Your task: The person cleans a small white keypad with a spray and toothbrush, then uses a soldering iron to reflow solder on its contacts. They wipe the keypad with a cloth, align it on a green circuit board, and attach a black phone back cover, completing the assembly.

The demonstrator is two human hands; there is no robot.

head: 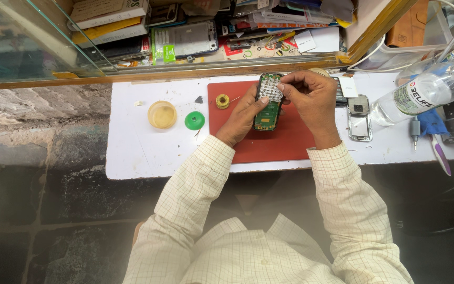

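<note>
A small opened phone with a green circuit board is held upright over a red work mat. My left hand grips its left side, thumb on the edge. My right hand pinches a whitish keypad sheet at the top of the board. Both hands hover over the mat on a white tabletop.
A yellow round lid, a green cap and a small yellow roll lie left of the mat. To the right are a silver phone frame, a clear spray bottle, a purple-handled brush and a blue cloth. A cluttered glass shelf lies behind.
</note>
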